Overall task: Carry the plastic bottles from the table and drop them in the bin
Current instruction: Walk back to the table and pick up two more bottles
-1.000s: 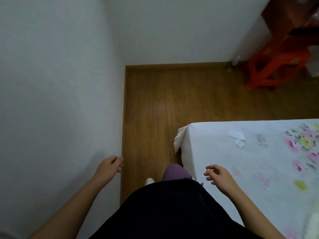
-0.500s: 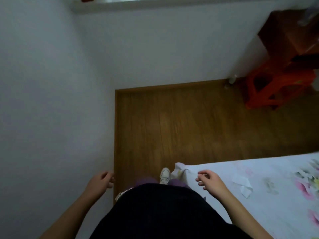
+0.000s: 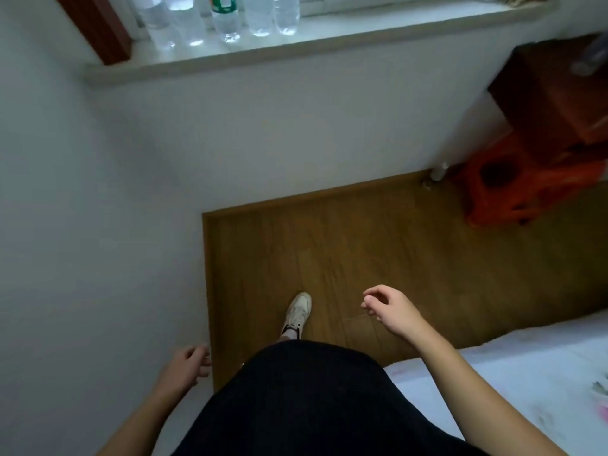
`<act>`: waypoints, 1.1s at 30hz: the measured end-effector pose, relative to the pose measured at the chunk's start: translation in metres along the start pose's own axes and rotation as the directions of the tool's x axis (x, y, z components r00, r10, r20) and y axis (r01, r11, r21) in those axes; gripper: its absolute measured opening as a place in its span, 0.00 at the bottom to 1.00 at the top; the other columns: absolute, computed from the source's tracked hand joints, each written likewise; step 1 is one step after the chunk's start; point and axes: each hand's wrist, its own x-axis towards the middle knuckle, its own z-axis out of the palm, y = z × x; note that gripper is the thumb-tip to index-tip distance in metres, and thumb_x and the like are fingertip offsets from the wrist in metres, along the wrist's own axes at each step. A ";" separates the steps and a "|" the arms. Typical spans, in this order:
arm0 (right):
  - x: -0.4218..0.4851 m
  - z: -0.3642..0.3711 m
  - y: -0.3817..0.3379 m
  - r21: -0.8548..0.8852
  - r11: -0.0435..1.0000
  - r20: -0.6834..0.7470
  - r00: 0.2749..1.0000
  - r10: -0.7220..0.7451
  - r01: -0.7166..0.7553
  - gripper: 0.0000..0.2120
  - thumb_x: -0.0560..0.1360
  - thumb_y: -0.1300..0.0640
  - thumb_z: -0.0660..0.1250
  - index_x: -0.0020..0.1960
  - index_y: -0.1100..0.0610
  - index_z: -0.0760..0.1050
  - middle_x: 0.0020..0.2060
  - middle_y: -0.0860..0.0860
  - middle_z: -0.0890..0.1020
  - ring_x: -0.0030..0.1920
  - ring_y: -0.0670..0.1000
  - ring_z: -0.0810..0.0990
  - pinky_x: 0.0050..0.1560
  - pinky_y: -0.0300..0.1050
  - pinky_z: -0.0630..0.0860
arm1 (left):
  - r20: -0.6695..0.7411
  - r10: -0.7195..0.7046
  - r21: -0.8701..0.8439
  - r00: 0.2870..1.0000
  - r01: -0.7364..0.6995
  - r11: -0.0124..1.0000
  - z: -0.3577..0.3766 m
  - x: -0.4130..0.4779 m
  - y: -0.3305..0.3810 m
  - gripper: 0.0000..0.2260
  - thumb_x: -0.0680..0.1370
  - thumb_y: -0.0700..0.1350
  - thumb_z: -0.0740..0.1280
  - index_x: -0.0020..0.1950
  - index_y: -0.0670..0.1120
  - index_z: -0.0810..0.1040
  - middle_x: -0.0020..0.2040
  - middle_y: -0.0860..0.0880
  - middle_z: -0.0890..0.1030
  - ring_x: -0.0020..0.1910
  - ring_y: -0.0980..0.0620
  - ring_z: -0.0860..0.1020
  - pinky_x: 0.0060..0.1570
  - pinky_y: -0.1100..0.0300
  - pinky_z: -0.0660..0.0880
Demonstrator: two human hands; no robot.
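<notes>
Pale stone windowsill [image 3: 329, 31] with ribbed clear plastic bottles [image 3: 227, 18], upright.

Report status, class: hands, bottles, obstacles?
Both hands empty, left hand and right hand loosely curled. Plastic bottles standing on the windowsill ahead. Wooden floor to the wall open; orange stool off right.

We see the plastic bottles [image 3: 210, 18] on the windowsill [image 3: 329, 37] cut off at the top edge, only their lower bodies showing, while right of that sill a dark cabinet [image 3: 559, 103] runs blurred past the frame.
</notes>
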 end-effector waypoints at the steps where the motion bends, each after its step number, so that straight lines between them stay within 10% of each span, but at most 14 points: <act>1: 0.006 -0.005 0.003 0.024 0.999 -0.028 0.999 0.040 -0.040 0.03 0.78 0.52 0.66 0.50 0.46 0.78 0.48 0.49 0.85 0.50 0.50 0.83 0.49 0.46 0.79 | 0.024 0.027 0.034 0.999 -0.028 0.999 0.000 0.015 0.023 0.13 0.84 0.49 0.61 0.53 0.41 0.80 0.45 0.42 0.84 0.40 0.44 0.81 0.39 0.55 0.74; 11: -0.015 -0.049 0.066 0.466 0.821 -0.263 0.834 0.486 -0.331 0.05 0.81 0.58 0.62 0.49 0.54 0.77 0.46 0.54 0.84 0.47 0.53 0.83 0.47 0.43 0.77 | 0.301 0.348 0.367 0.888 -0.445 0.817 0.060 0.073 0.284 0.11 0.83 0.51 0.62 0.53 0.46 0.81 0.45 0.46 0.84 0.43 0.49 0.83 0.37 0.58 0.77; 21: -0.041 -0.099 0.170 0.793 0.477 -0.188 0.592 0.784 -0.380 0.09 0.81 0.58 0.62 0.54 0.61 0.79 0.46 0.57 0.84 0.51 0.60 0.83 0.49 0.51 0.78 | 0.595 0.296 0.566 0.747 -0.651 0.505 0.230 0.057 0.461 0.11 0.82 0.53 0.63 0.54 0.47 0.79 0.47 0.47 0.85 0.45 0.49 0.84 0.38 0.59 0.76; 33: 0.050 -0.330 0.168 0.743 0.629 -0.282 0.746 0.603 -0.228 0.04 0.80 0.52 0.63 0.49 0.47 0.76 0.49 0.50 0.84 0.50 0.50 0.82 0.59 0.51 0.79 | 0.552 0.348 0.591 0.758 -0.650 0.478 0.368 0.026 0.601 0.13 0.83 0.50 0.63 0.52 0.42 0.81 0.44 0.43 0.86 0.39 0.45 0.83 0.37 0.56 0.74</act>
